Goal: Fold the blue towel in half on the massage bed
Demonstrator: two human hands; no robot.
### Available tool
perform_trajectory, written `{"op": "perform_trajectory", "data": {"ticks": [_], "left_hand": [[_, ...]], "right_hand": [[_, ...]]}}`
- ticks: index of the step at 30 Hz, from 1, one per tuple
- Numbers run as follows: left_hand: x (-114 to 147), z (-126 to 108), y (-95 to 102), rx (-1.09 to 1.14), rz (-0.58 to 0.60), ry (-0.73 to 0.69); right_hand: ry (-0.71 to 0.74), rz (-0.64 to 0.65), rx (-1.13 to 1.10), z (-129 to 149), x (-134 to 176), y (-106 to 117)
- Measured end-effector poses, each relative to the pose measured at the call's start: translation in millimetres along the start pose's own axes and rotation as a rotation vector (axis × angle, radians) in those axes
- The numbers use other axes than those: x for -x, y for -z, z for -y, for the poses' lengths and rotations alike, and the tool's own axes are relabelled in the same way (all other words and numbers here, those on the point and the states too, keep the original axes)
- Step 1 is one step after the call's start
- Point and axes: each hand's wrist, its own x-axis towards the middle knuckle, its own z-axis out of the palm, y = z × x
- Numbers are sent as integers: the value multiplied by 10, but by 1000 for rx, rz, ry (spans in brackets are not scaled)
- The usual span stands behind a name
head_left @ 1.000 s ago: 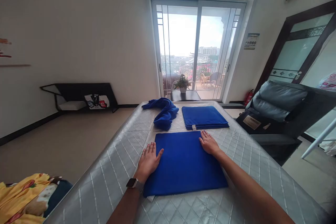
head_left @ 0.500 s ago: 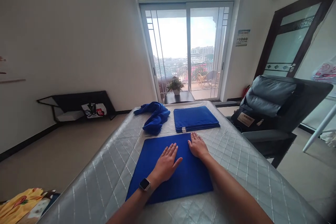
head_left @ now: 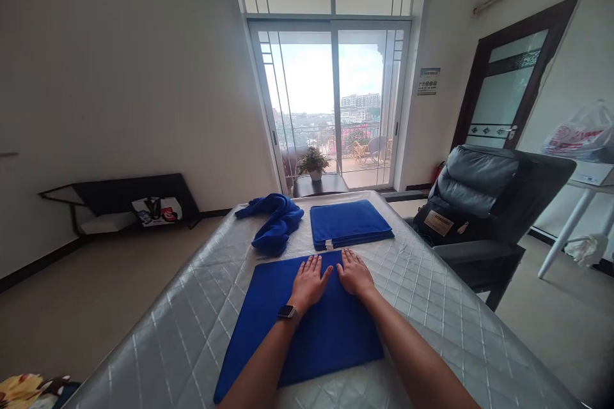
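A flat blue cloth (head_left: 330,339) lies spread on the silver quilted surface in front of me. My left hand (head_left: 309,282), with a watch (head_left: 286,312) at its wrist, rests palm down on the cloth near its far edge, fingers stretched out. Beside it my right hand (head_left: 355,273) lies flat on the cloth's far right corner, fingers extended. Neither hand grips anything. Just beyond sits a stack of folded blue cloths (head_left: 352,220) with a small white tag on its near edge. To its left is a crumpled blue cloth (head_left: 275,223).
The silver quilted cover (head_left: 432,313) spans the surface under the cloths. A dark armchair (head_left: 484,185) with a black bag stands on the right. Behind the far edge are a potted plant (head_left: 314,163) and glass sliding doors (head_left: 333,102). A low black frame (head_left: 129,195) lies by the left wall.
My left hand has slid forward over the cloth to its far edge, closer to my right hand. The right hand stays near the far corner. The view has shifted slightly right and up.
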Motion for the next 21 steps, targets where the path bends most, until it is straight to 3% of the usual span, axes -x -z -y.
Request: {"op": "perform_trajectory", "data": {"ticks": [5, 8, 10, 15, 21], "left_hand": [[308, 1011, 155, -86, -9, 251], [490, 1384, 218, -49, -2, 333], [568, 1461, 243, -19, 7, 334], [612, 1396, 280, -8, 9, 334], [595, 1407, 265, 3, -20, 304]], "right_hand": [[-17, 14, 16, 16, -4, 3], [-19, 25, 47, 5, -20, -4], [-22, 37, 74, 8, -34, 4], [-40, 39, 112, 95, 27, 86], [57, 5, 160, 188, 420, 63]]}}
